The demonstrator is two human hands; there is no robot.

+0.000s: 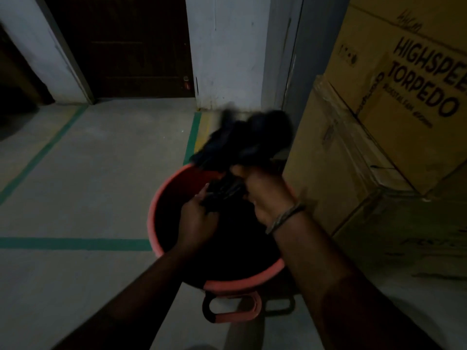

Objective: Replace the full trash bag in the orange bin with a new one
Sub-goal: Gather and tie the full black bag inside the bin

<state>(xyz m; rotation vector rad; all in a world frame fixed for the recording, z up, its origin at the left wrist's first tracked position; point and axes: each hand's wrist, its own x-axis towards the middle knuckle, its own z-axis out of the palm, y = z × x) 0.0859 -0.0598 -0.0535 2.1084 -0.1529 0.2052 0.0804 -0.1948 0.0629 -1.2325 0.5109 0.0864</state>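
The orange bin stands on the grey floor, just beside a stack of cardboard boxes on its right side. One box carries the printed words "HIGHSPEED TORPEDO", with the last letter cut off by the picture edge. Inside the bin sits the black trash bag. Its dark body fills the inside of the bin, and its mouth is gathered into a bunch above the middle. The left hand has its fingers curled around the lower part of this bunch, over the bin. The right hand is closed as a fist on the bag a little higher and farther back, very near to the left one. The loose top of the bag stands out beyond the right hand, over the far rim, and it is blurred. A thin bracelet is on the right wrist. The handle of the bin lies at the near side, low against the floor. Green lines run across the floor, and a dark door is at the back
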